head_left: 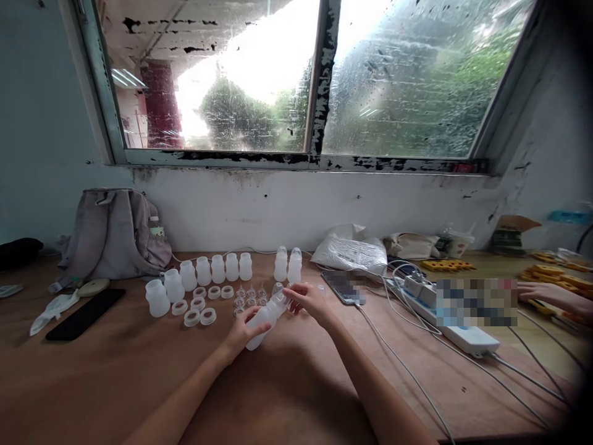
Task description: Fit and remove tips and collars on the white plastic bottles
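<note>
A translucent white baby bottle [260,324] leans to the upper right between my hands. My left hand [241,335] is wrapped round its body, and my right hand [309,301] pinches its top at the collar and nipple; the fingertips partly hide that part. Left of it lie clear silicone nipples [251,295] in short rows. Beyond them are several white collar rings [208,316]. Open bottle bodies [202,272] stand in a curved row behind. Two capped bottles [280,264] stand upright toward the wall. Near my right hand sits a small clear cap [321,289].
Right of my hands lie a phone [340,287] on a cable, a silver padded bag [352,250] and a white power strip [472,339] with cords. Another person's hand [551,295] rests by yellow parts. A black slab [86,315] and grey backpack [118,235] are at left.
</note>
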`<state>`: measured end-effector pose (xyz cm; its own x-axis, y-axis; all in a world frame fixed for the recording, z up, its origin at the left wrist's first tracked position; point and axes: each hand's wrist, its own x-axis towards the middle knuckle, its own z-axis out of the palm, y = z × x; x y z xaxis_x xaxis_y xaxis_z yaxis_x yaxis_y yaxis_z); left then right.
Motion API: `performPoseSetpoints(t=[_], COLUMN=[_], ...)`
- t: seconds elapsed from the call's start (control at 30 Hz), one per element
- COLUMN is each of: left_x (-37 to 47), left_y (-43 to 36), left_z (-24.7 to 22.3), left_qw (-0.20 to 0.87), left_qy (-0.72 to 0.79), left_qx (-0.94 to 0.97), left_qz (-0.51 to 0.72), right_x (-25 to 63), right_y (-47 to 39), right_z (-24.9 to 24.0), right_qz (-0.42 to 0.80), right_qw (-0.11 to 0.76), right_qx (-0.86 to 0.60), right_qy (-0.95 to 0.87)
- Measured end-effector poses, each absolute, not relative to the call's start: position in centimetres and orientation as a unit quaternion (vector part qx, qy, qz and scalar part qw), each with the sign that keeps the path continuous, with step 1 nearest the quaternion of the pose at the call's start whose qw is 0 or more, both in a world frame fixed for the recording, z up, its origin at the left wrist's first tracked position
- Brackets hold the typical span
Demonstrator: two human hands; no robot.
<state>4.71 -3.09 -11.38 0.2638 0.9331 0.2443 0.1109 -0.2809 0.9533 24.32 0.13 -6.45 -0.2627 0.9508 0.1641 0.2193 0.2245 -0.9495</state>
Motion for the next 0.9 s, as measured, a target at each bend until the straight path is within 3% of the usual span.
performPoseSetpoints(t=[0.3,0.47,0.73,0.9], left_x=[4.7,4.6,3.9,3.2], left_y=[-3.3,-3.0,-3.5,-3.2], left_z=[-11.0,-11.5,-10.5,-10.6], left_qw=[0.448,0.431,0.392,0.389], left_qy=[0.406,0.413,0.384,0.387], left_qx=[0.653,0.685,0.765,0.773], left_qz=[0.457,0.417,0.338,0.317], right_x=[23.9,23.2,22.6,22.2], right_y=[0.9,1.3,0.6,0.0], right_z=[-7.9,-8.7,-9.5,-9.9], right_qz=[0.441,0.503,0.694,0.734], right_qw=[0.421,0.458,0.345,0.32], right_qx=[-0.445,-0.452,-0.366,-0.317], right_qy=[-0.656,-0.577,-0.515,-0.509])
